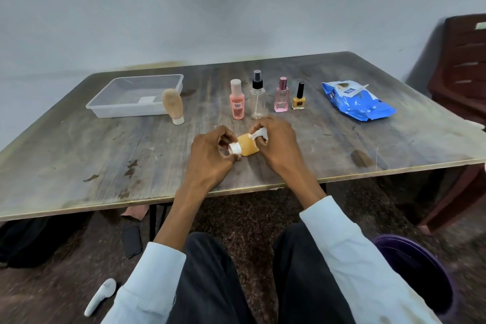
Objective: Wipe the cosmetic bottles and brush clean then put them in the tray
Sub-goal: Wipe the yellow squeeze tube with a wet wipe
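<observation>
our left hand (210,150) grips the white cap of the tan bottle (248,147) held over the table (79,160); our right hand (276,142) pinches a white wipe (259,135) against it. behind stand the brush (173,105), clear tray (135,96), four bottles, one reading "dgz" (282,96), and a blue wipes pack (357,100).

Much of the small tan bottle with the white cap (247,148) is hidden by the left hand (210,155) and the right hand (276,143). The white wipe (259,135) is largely covered by the right hand's fingers. The dark brown plastic chair (462,66) and the purple bucket (420,268) are cut off at the right edge. Label print on the blue wipes packet (359,100) cannot be read.
</observation>
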